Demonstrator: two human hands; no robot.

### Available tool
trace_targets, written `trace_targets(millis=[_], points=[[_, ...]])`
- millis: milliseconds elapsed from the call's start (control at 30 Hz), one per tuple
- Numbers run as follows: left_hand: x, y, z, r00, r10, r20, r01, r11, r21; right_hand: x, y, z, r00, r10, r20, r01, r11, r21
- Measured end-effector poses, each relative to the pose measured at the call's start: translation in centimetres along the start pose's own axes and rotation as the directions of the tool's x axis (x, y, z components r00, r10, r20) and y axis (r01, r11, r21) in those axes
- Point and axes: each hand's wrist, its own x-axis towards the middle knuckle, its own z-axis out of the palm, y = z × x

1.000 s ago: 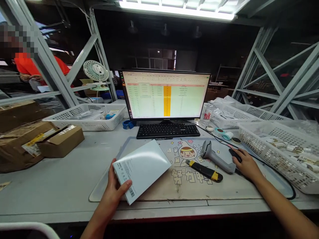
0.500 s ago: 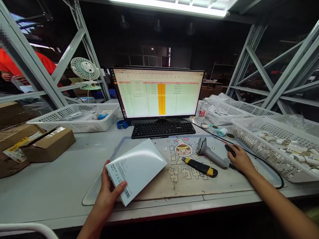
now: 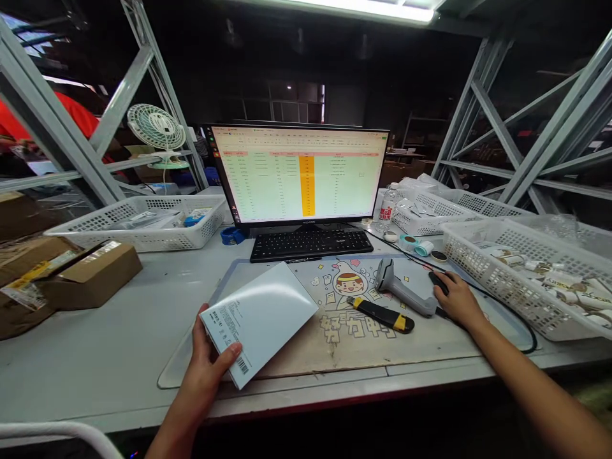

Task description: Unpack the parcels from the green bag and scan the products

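My left hand (image 3: 208,357) is closed around the near-left edge of a flat white box (image 3: 262,312), thumb on top beside a barcode. The box is tilted over the desk mat (image 3: 306,357). At the right, my right hand (image 3: 456,298) rests closed over a black computer mouse (image 3: 438,282). A grey barcode scanner (image 3: 406,294) lies just left of that hand. Between the box and the scanner is a black and yellow utility knife (image 3: 381,315). Behind them stand a black keyboard (image 3: 310,245) and a monitor (image 3: 287,178) showing a spreadsheet with an orange column.
Cardboard boxes (image 3: 90,274) sit at the left, before a white basket (image 3: 143,239). At the right a white basket (image 3: 507,287) holds labelled rolls. A bottle (image 3: 386,207), tape rolls (image 3: 423,247) and blue tape (image 3: 233,236) lie near the monitor. A person in red (image 3: 71,115) is behind the rack.
The selected cell on the screen has moved from the left part of the sheet to the far right. The whole view has shifted slightly; both hands keep their holds.
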Motion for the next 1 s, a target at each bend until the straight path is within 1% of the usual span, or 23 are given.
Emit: trace_targets(millis=[400, 667, 900, 1000], points=[[0.25, -0.53, -0.21, 0.999, 0.029, 0.015, -0.029, 0.999, -0.015, 0.01, 0.32, 0.33, 1.000, -0.022, -0.018, 0.022, 1.000, -0.022], [0.22, -0.50, -0.22, 0.999, 0.020, 0.028, -0.019, 0.999, -0.034, 0.07, 0.32, 0.48, 0.999, -0.036, -0.028, 0.036, 0.999, -0.018], [0.28, -0.62, -0.22, 0.999, 0.041, 0.019, -0.041, 0.999, -0.004, 0.05, 0.23, 0.45, 0.999, -0.018, -0.029, 0.018, 1.000, -0.011], [0.20, -0.53, -0.21, 0.999, 0.032, 0.011, -0.032, 0.999, 0.009, 0.07, 0.12, 0.36, 1.000, -0.010, -0.020, 0.010, 1.000, -0.012]])
